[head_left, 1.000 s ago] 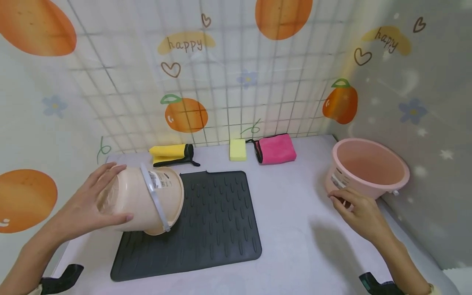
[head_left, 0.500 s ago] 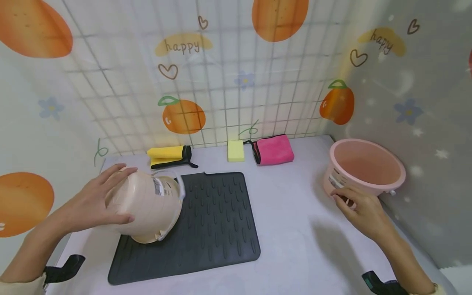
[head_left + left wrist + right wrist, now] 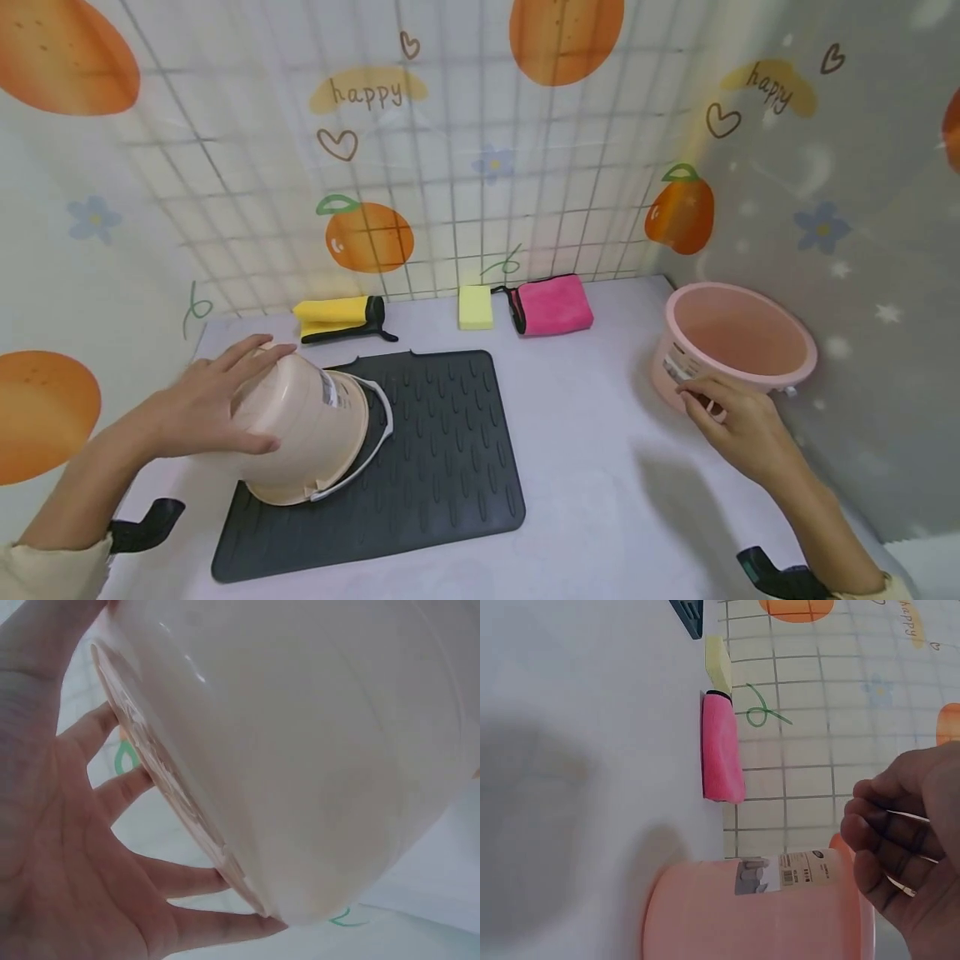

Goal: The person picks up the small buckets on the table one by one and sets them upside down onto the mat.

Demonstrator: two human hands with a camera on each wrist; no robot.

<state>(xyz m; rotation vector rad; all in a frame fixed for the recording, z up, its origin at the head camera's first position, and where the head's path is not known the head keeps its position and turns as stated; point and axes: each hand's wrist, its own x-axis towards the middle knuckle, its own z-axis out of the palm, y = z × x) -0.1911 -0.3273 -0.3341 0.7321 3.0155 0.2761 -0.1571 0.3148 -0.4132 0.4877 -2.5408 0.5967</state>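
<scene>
My left hand (image 3: 198,408) grips a cream bucket (image 3: 303,417) around its base, thumb on the near side and fingers spread over the far side. The bucket is tipped, its mouth turned down and right over the black ribbed mat (image 3: 442,458). Its pale handle (image 3: 388,421) hangs out past the rim. In the left wrist view, fingertips press the edge of the cream bucket's base (image 3: 300,750). My right hand (image 3: 738,421) hovers in front of a pink bucket (image 3: 675,350), fingers loosely curled around nothing. The right wrist view shows the pink bucket's label (image 3: 802,870).
Along the back wall lie a folded yellow cloth (image 3: 333,315), a light yellow sponge (image 3: 476,308) and a folded pink cloth (image 3: 555,306). A patterned curtain (image 3: 495,208) closes off the back and sides of the white tabletop (image 3: 585,483).
The cream bucket has tilted further, its mouth sinking toward the mat. Its handle has swung from across the side to beyond the rim. The right hand stays in place.
</scene>
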